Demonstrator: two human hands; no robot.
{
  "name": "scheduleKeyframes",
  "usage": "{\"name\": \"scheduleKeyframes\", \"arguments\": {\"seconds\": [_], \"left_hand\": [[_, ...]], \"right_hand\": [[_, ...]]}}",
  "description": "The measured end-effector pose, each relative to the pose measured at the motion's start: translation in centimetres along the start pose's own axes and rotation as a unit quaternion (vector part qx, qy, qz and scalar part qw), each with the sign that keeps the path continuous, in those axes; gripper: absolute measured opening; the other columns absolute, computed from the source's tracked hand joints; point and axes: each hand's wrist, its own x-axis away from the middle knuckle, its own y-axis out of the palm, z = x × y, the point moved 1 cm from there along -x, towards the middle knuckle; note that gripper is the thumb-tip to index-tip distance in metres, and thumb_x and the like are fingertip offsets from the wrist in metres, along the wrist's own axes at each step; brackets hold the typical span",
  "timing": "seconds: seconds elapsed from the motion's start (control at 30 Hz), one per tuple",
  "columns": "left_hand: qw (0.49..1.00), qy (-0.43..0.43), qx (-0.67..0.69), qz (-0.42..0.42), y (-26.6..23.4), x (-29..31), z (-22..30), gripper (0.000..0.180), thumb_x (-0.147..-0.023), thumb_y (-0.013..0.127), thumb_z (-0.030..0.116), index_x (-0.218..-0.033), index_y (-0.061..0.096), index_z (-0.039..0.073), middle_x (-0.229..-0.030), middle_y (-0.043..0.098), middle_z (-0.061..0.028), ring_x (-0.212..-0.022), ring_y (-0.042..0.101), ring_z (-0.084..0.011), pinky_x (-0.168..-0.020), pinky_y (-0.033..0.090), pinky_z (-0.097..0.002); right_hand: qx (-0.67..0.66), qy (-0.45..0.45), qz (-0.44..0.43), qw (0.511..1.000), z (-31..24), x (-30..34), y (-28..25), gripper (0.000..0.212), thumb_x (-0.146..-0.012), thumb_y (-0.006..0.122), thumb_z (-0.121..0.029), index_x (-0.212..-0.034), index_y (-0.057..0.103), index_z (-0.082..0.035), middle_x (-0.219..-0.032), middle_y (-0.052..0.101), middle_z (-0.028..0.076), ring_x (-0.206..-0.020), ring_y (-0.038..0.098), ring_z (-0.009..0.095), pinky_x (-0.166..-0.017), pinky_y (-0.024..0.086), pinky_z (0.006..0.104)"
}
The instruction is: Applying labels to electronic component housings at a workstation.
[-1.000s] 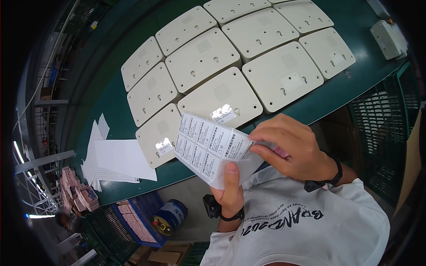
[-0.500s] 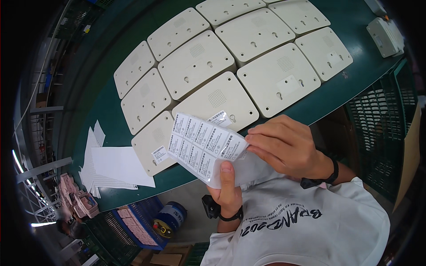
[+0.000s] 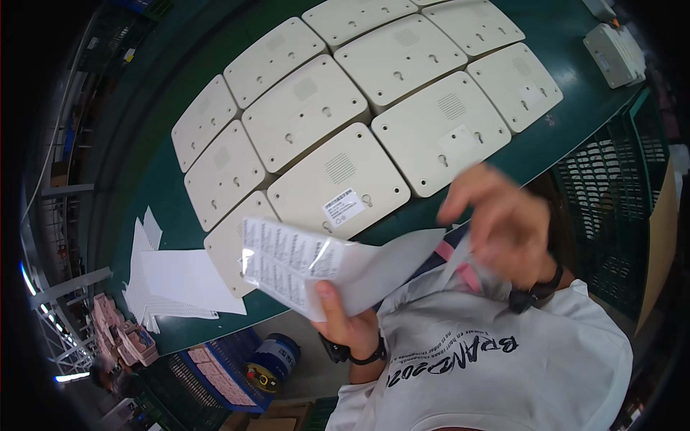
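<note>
My left hand (image 3: 343, 323) grips a sheet of white printed labels (image 3: 286, 262), thumb on top; the sheet's glossy surface catches the light, and its bare backing (image 3: 381, 273) curls off to the right. My right hand (image 3: 507, 223) is raised beside the sheet's right end, smeared by motion, so whether it holds a label cannot be made out. Just beyond the sheet lies a cream plastic housing (image 3: 302, 192) bearing a white label (image 3: 343, 207). The sheet partly covers another housing (image 3: 224, 248) to its left.
Several more cream housings (image 3: 305, 108) sit close together in rows on the green table (image 3: 162, 215). Loose white paper sheets (image 3: 190, 280) lie at the left. Right of the table is a green crate (image 3: 611, 172); below it, a blue crate (image 3: 248, 345) and a round blue container (image 3: 277, 355).
My left hand has moved the label sheet left and down, uncovering the labelled housing behind it. My right hand has come away from the sheet's edge, rightward and up.
</note>
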Motion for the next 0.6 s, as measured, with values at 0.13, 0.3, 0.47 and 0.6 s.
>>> {"name": "scheduleKeyframes", "arguments": {"seconds": [0.13,0.3,0.47,0.6], "left_hand": [[0.996,0.006,-0.053,0.068,-1.8,-1.3,-0.8,0.061,-0.099,0.054,0.018,-0.15,0.033,-0.008,-0.14,0.052,-0.0263,-0.121,0.059,-0.0359,-0.103,0.05,-0.0473],[0.998,0.03,-0.052,0.035,-2.9,-1.5,-1.5,0.06,-0.1,0.054,0.02,-0.149,0.035,-0.007,-0.14,0.052,-0.0253,-0.121,0.06,-0.0348,-0.102,0.052,-0.0469],[0.996,0.039,-0.067,0.036,-2.8,-1.4,-1.5,0.058,-0.101,0.055,0.022,-0.149,0.037,-0.006,-0.139,0.053,-0.0233,-0.12,0.061,-0.0325,-0.101,0.053,-0.0463],[0.996,0.039,-0.073,0.044,-2.5,-1.4,-1.4,0.059,-0.101,0.056,0.022,-0.149,0.037,-0.005,-0.139,0.053,-0.0236,-0.119,0.061,-0.0331,-0.1,0.054,-0.047]], "right_hand": [[0.075,0.154,0.126,0.977,0.9,-2.4,-5.3,0.01,-0.09,0.068,-0.001,-0.099,0.064,-0.001,-0.088,0.062,0.005,-0.088,0.056,0.011,-0.076,0.044,0.0236],[0.136,0.267,0.062,0.952,2.3,-3.7,-6.8,0.016,-0.09,0.071,-0.002,-0.104,0.063,-0.001,-0.087,0.061,0.0,-0.076,0.05,0.003,-0.066,0.039,0.017],[0.158,0.259,0.055,0.951,2.2,-3.9,-5.8,0.024,-0.088,0.075,-0.002,-0.109,0.064,0.0,-0.084,0.061,-0.003,-0.067,0.045,-0.001,-0.059,0.036,0.0159],[0.18,0.254,0.031,0.95,2.2,-4.1,-5.7,0.03,-0.087,0.076,-0.003,-0.114,0.064,0.0,-0.08,0.061,-0.004,-0.064,0.043,-0.001,-0.057,0.034,0.0168]]}}
